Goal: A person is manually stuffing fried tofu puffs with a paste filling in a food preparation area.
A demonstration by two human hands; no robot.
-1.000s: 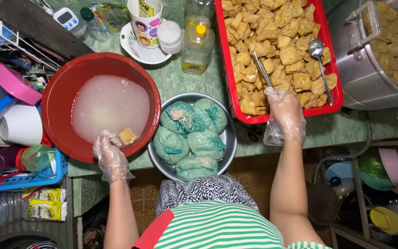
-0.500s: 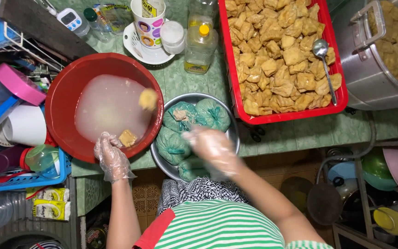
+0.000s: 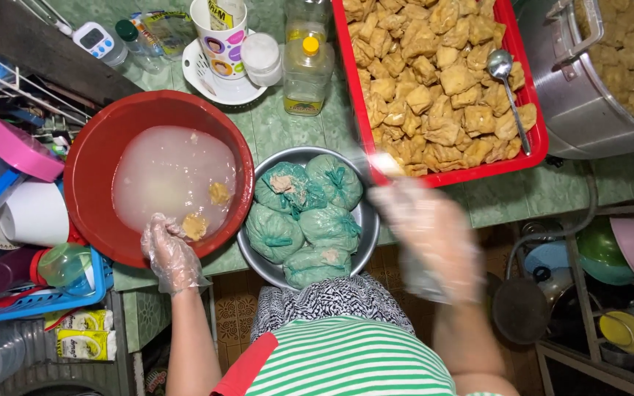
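My gloved left hand (image 3: 172,253) rests on the near rim of a red basin (image 3: 89,147) of cloudy water, its fingers closed on a tofu piece (image 3: 194,226). A second piece (image 3: 219,193) floats beside it. My gloved right hand (image 3: 428,238) is blurred with motion over the table edge, right of a metal bowl (image 3: 366,220) of tied green bags (image 3: 302,220). It seems to grip a thin metal tool whose blurred tip (image 3: 385,164) points at the near corner of the red tray (image 3: 543,139) of fried tofu (image 3: 434,73).
A spoon (image 3: 506,73) lies in the tray. An oil bottle (image 3: 306,70), a printed cup (image 3: 221,33) on a white saucer and a timer (image 3: 97,40) stand behind the basin. A steel pot (image 3: 577,103) is at the right, and a blue basket (image 3: 38,301) of plastic ware at the left.
My right hand left the tray, swept over the metal bowl as a tofu piece dropped into the basin, and is now swinging back right. My left hand stayed at the basin rim.
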